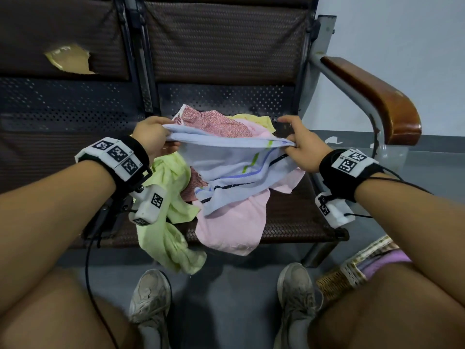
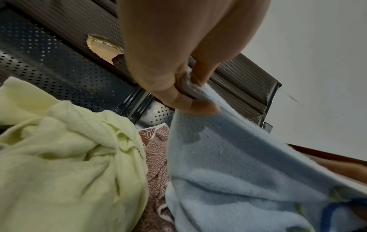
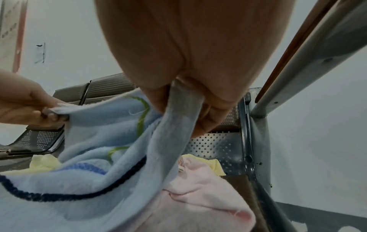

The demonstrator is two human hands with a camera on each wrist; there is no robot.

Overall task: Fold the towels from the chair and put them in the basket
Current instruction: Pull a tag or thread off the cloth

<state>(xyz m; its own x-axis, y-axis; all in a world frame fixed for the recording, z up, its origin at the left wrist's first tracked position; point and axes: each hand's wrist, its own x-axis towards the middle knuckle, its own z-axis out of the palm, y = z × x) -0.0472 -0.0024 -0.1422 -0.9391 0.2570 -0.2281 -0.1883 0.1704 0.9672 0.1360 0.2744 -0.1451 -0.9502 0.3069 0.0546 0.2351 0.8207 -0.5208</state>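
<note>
The light blue towel (image 1: 234, 157) is the landmark: it is lifted above the seat of the chair (image 1: 297, 212), stretched by its upper edge between the two hands, its lower part drooping onto the heap of other towels.

The head view shows the whole layout. The left hand (image 1: 151, 137) grips one end of the blue towel's upper edge and the right hand (image 1: 299, 144) grips the other end. Under the blue towel lies a pink towel (image 1: 234, 222); to its left a lime-green towel (image 1: 166, 222) hangs over the seat's front edge; behind it sit a reddish patterned towel (image 1: 214, 122) and a pale yellow towel (image 1: 261, 120). Only this view shows the basket (image 1: 352, 270), on the floor to the right of the blue towel and below the chair's wooden armrest (image 1: 372, 96), with a purple cloth (image 1: 382, 260) inside.

The left wrist view shows what the head view hides: the left thumb and fingers (image 2: 178, 100) pinching a bunched corner of the blue towel, with the green and reddish towels just beside it.

The right wrist view shows the right fingers (image 3: 214, 114) curled round a gathered fold of the blue towel, and its dark blue and green stripes close up.
</note>
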